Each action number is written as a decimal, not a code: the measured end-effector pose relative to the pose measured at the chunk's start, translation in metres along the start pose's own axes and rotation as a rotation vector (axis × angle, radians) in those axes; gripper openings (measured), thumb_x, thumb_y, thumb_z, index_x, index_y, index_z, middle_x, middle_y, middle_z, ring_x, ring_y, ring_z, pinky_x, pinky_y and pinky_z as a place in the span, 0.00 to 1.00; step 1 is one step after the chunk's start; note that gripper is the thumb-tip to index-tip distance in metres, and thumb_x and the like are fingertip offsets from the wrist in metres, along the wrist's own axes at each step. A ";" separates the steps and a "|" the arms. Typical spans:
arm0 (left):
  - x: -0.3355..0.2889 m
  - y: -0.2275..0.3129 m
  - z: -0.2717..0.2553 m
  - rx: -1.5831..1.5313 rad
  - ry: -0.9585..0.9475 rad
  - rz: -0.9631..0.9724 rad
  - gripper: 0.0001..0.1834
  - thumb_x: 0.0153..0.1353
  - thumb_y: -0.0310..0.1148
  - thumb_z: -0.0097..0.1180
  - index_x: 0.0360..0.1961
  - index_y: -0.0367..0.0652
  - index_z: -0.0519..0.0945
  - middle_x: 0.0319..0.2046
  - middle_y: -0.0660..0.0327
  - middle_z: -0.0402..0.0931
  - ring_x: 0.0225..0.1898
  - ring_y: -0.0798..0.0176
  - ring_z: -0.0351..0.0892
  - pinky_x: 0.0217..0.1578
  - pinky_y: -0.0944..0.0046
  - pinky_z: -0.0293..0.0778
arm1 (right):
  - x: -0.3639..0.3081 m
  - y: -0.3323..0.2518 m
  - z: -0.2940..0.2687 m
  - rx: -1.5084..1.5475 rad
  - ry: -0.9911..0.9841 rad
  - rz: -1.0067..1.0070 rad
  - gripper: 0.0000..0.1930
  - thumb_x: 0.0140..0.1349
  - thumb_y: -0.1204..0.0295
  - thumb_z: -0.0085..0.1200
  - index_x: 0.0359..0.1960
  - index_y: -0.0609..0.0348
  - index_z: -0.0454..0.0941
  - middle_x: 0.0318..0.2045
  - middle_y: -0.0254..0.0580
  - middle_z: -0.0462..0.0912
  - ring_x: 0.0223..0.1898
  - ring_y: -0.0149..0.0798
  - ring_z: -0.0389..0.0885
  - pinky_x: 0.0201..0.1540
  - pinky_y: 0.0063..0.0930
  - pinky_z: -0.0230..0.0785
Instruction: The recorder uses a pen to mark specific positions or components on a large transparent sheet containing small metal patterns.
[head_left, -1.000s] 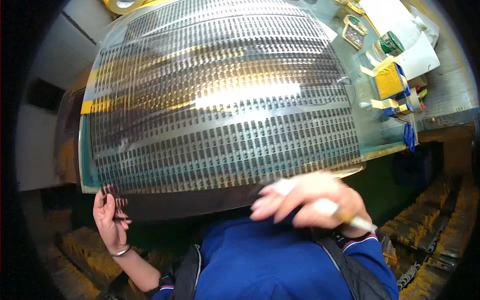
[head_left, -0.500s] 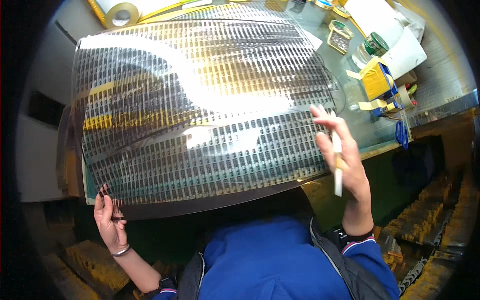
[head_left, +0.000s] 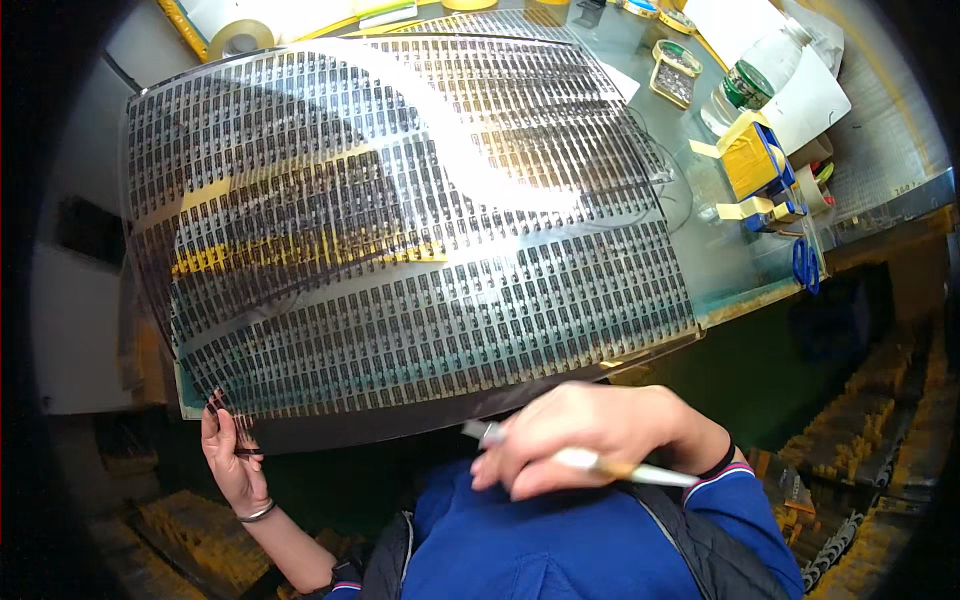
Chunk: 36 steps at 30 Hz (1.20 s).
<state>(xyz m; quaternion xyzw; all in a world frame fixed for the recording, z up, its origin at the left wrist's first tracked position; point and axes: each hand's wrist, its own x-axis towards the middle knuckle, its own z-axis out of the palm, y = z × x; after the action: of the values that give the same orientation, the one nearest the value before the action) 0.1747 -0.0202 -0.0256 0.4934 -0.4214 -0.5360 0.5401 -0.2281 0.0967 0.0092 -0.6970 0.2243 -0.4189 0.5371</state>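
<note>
Patterned sheet over a cluttered bench

A large clear flexible sheet printed with rows of small dark rectangles (head_left: 400, 230) hides most of the glass-topped bench (head_left: 740, 270) (tape rolls, bottle far right); left hand (head_left: 232, 462) fingers pinch its near-left corner, right hand (head_left: 590, 435) fingers curl around a slim silver pen-like tool (head_left: 600, 462).

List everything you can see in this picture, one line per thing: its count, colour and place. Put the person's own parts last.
sheet: one, clear with rows of dark small parts, held up over the bench, filling the middle
bench: one, glassy green-grey, behind the sheet
tape roll: one, pale yellow, top left
bottle: one, clear with green label, top right
paper: one, white, by the bottle
tape dispenser: one, yellow and blue, right
scissors: one, blue handles, bench's right edge
tray: one, small, yellow-rimmed, top right
pen: one, white, in the right hand
left hand: grips the sheet's lower left corner
right hand: holds the pen, below the sheet
</note>
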 end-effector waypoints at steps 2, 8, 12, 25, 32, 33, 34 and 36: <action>0.003 -0.004 -0.013 -0.066 -0.063 0.021 0.11 0.71 0.28 0.46 0.51 0.43 0.76 0.27 0.66 0.80 0.13 0.78 0.72 0.08 0.78 0.65 | -0.010 -0.018 -0.016 -0.152 0.397 0.065 0.10 0.68 0.67 0.52 0.39 0.63 0.77 0.35 0.49 0.85 0.37 0.44 0.84 0.44 0.33 0.75; 0.002 -0.003 -0.017 -0.102 -0.047 0.024 0.11 0.71 0.28 0.46 0.52 0.43 0.76 0.27 0.66 0.80 0.12 0.78 0.70 0.08 0.78 0.64 | -0.029 -0.029 -0.044 -0.415 0.986 0.094 0.19 0.74 0.62 0.40 0.51 0.65 0.76 0.43 0.46 0.81 0.47 0.32 0.77 0.48 0.25 0.69; -0.002 0.001 -0.006 -0.019 0.012 0.000 0.12 0.71 0.30 0.47 0.52 0.43 0.75 0.26 0.65 0.80 0.11 0.78 0.70 0.08 0.78 0.63 | -0.030 -0.023 -0.052 -0.235 0.850 0.385 0.17 0.72 0.65 0.45 0.53 0.64 0.77 0.32 0.36 0.80 0.30 0.23 0.76 0.32 0.15 0.68; -0.001 0.002 -0.008 0.098 -0.069 -0.082 0.13 0.70 0.29 0.48 0.52 0.39 0.75 0.22 0.67 0.79 0.08 0.78 0.67 0.07 0.77 0.61 | -0.023 0.002 -0.043 -0.371 0.795 0.510 0.06 0.56 0.75 0.58 0.34 0.63 0.82 0.26 0.34 0.83 0.28 0.21 0.77 0.31 0.19 0.70; -0.002 0.003 -0.004 0.084 -0.048 -0.074 0.12 0.70 0.29 0.48 0.52 0.39 0.76 0.23 0.67 0.80 0.09 0.78 0.68 0.07 0.78 0.61 | -0.018 0.000 -0.045 -0.236 0.847 0.522 0.06 0.54 0.78 0.57 0.33 0.64 0.82 0.24 0.33 0.81 0.25 0.19 0.75 0.28 0.17 0.68; -0.002 0.003 -0.004 0.081 -0.058 -0.075 0.12 0.70 0.29 0.48 0.52 0.39 0.76 0.24 0.67 0.80 0.09 0.79 0.68 0.07 0.78 0.61 | -0.018 0.001 -0.045 -0.319 0.845 0.499 0.06 0.54 0.77 0.57 0.33 0.64 0.82 0.24 0.32 0.82 0.25 0.20 0.75 0.29 0.18 0.69; -0.002 0.002 -0.005 0.081 -0.059 -0.075 0.12 0.70 0.29 0.48 0.52 0.39 0.76 0.24 0.67 0.80 0.09 0.79 0.68 0.07 0.78 0.61 | -0.020 0.003 -0.045 -0.319 0.846 0.499 0.06 0.54 0.77 0.57 0.33 0.64 0.82 0.24 0.32 0.82 0.25 0.20 0.75 0.29 0.18 0.69; -0.001 0.001 -0.008 0.072 -0.073 -0.072 0.13 0.70 0.29 0.48 0.52 0.39 0.76 0.24 0.67 0.81 0.09 0.78 0.68 0.07 0.78 0.62 | -0.024 0.006 -0.047 -0.429 0.726 0.420 0.06 0.56 0.76 0.57 0.33 0.64 0.82 0.24 0.34 0.82 0.26 0.20 0.76 0.30 0.18 0.69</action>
<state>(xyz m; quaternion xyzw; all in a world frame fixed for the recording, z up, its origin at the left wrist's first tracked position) 0.1829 -0.0190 -0.0260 0.5073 -0.4419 -0.5572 0.4867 -0.2789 0.0868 -0.0010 -0.5400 0.6153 -0.4621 0.3409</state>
